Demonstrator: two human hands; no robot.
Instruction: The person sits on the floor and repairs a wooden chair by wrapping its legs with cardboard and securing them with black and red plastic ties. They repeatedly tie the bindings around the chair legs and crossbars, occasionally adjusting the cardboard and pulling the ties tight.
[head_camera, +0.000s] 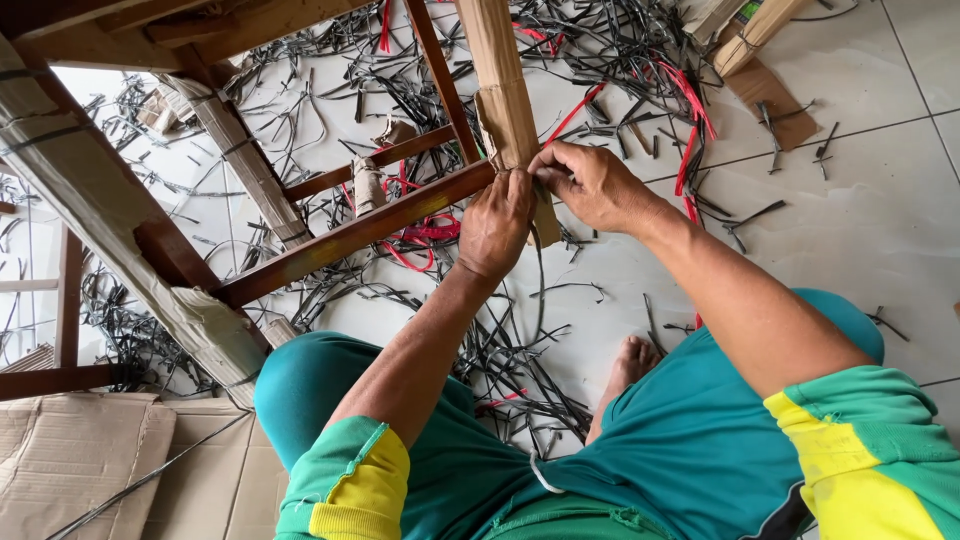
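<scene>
White tiled floor (880, 200) littered with strap offcuts lies beneath both hands, left hand (495, 225) and right hand (590, 183), pinching cardboard wrap (505, 110) around a chair leg, apparently mid-wrapping.

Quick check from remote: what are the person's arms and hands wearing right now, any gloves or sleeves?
No gloves: the left hand and right hand are bare, with no visible rings or watch. Both forearms are uncovered. Short green shirt sleeves with yellow panels and thin white trim end near the elbows, left sleeve and right sleeve.

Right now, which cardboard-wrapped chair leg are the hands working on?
The upper-centre chair leg: both the left hand and right hand grip its wrapping, unlike the others.
</scene>
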